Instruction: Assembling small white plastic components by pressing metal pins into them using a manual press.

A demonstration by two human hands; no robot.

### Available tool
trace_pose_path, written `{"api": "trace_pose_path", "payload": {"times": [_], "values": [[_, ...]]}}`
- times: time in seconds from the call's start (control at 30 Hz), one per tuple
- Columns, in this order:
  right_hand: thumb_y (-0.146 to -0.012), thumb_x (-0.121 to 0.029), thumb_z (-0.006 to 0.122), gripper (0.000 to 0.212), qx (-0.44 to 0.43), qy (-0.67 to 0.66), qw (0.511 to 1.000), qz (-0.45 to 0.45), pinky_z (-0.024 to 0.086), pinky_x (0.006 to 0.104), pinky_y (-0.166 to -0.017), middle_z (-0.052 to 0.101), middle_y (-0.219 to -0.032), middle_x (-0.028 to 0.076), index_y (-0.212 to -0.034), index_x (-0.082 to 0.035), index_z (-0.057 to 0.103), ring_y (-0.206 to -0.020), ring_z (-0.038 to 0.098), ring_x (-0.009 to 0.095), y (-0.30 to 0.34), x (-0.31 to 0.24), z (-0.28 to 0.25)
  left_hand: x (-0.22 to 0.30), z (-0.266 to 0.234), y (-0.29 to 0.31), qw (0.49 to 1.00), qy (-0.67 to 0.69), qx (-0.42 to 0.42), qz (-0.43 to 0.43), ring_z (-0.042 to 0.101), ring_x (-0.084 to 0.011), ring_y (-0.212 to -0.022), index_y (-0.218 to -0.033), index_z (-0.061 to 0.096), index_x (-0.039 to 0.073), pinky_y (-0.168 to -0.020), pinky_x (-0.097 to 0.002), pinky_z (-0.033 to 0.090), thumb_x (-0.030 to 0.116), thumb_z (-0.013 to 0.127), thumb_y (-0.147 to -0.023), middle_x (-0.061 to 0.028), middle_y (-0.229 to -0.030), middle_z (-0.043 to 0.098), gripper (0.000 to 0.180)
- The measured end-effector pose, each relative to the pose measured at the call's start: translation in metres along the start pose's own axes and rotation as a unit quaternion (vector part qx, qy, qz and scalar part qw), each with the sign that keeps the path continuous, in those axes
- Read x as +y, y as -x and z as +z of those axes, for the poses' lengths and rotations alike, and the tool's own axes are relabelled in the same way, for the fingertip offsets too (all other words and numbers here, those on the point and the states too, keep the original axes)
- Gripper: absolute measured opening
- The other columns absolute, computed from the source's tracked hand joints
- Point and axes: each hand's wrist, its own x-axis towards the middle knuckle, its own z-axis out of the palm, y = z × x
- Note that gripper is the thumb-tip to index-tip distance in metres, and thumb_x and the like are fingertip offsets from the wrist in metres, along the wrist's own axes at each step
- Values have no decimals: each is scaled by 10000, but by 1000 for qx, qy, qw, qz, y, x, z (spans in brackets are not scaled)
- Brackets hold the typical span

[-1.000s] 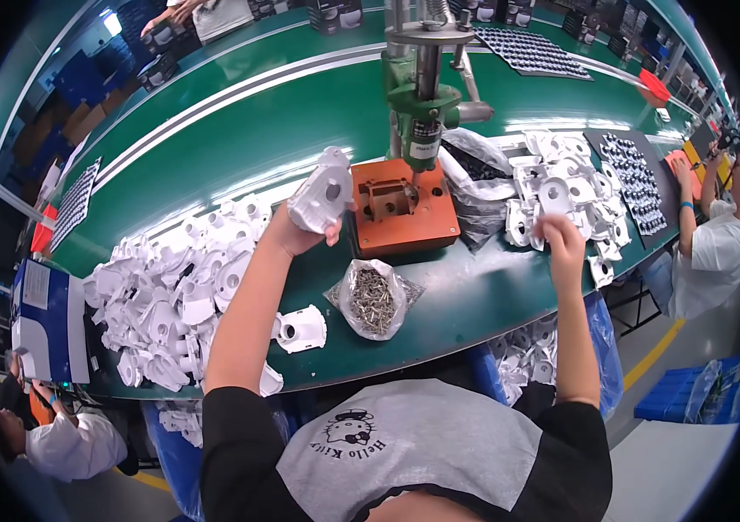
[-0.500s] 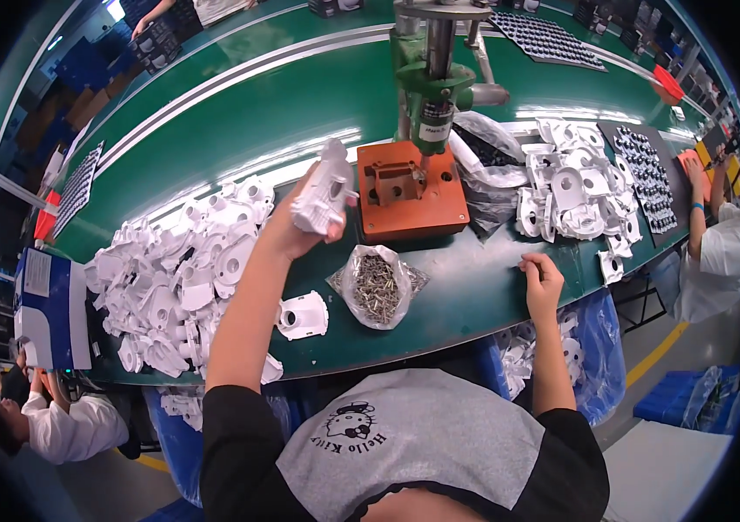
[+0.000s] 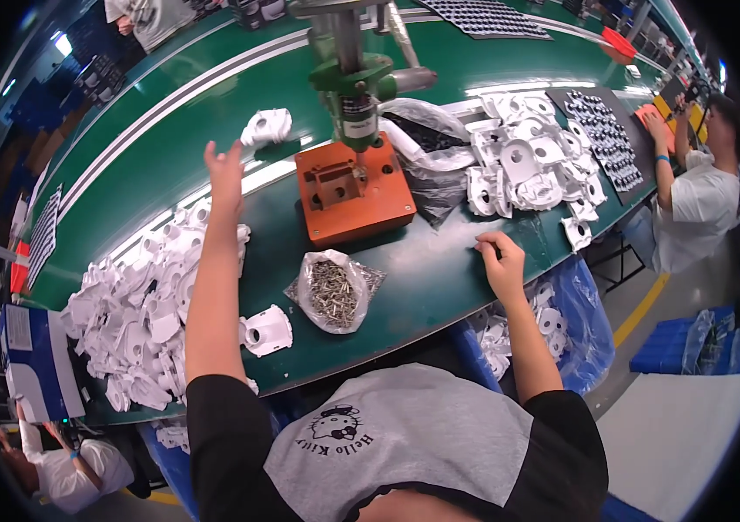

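My left hand (image 3: 225, 178) is stretched over the green belt, fingers apart and nothing in it. Just beyond its fingertips a white plastic housing (image 3: 266, 128) rests on the belt. To the right stands an orange fixture block (image 3: 357, 209), its recess without a housing, beneath a green press (image 3: 357, 96). My right hand (image 3: 504, 268) hovers near the table's front edge, thumb and finger pinched; anything between them is too small to make out. Between my arms sits an opened plastic bag of small metal pins (image 3: 332, 293). A single white housing (image 3: 267, 331) lies beside my left forearm.
Heaps of white housings lie at left (image 3: 139, 317) and right (image 3: 531, 161). A bag of black parts (image 3: 426, 143) leans behind the fixture. A tray of small black parts (image 3: 605, 139) is farther right. Blue-lined bins (image 3: 587, 322) stand below the edge. A co-worker (image 3: 700, 200) sits at right.
My left hand has moved forward onto the belt and let go of the white housing, which now lies there. My right hand keeps its pinched pose. The whole view has shifted.
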Motion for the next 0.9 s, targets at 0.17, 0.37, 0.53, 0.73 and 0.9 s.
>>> {"api": "trace_pose_path", "payload": {"times": [0.17, 0.37, 0.53, 0.73, 0.9], "values": [[-776, 31, 563, 121, 60, 118, 983, -127, 459, 272, -710, 596, -886, 109, -873, -1, 628, -816, 584, 221, -6, -9, -6, 60, -26, 69, 918, -332, -194, 96, 589, -177, -883, -1187, 510, 42, -754, -312, 467, 257, 594, -867, -144, -1018, 630, 394], [-738, -129, 662, 446, 126, 421, 891, -114, 358, 443, -946, 530, -1157, 173, -1157, -51, 531, -1097, 472, 339, -91, -21, -41, 102, -83, 180, 760, -548, -342, 72, 592, -250, -866, -1089, 593, 45, -787, -336, 453, 302, 705, -729, -142, -922, 629, 456], [-727, -369, 687, 705, -26, 566, 822, 64, 382, 493, -910, 577, -1150, 165, -1326, -128, 403, -1065, 541, 363, -149, -4, -47, 58, -107, 240, 608, -679, -329, 246, 455, -379, -1152, -1231, 494, 58, -1023, -429, 317, 334, 772, -643, -218, -1221, 506, 706], [-774, -202, 610, 587, 25, 473, 878, 64, 374, 492, -907, 616, -1035, 149, -1315, -108, 404, -1031, 569, 314, -153, 3, -38, 47, -118, 237, 693, -619, -326, 174, 519, -319, -1080, -1213, 462, 18, -984, -405, 368, 280, 758, -693, -179, -1113, 556, 654], [-793, -104, 596, 260, 125, 353, 922, -100, 407, 458, -862, 599, -1032, 142, -1043, -40, 567, -977, 570, 307, -162, 28, -57, 62, -116, 227, 900, -332, -280, -42, 598, -269, -941, -1222, 415, 12, -852, -349, 462, 205, 660, -813, -184, -1064, 581, 515]]}}
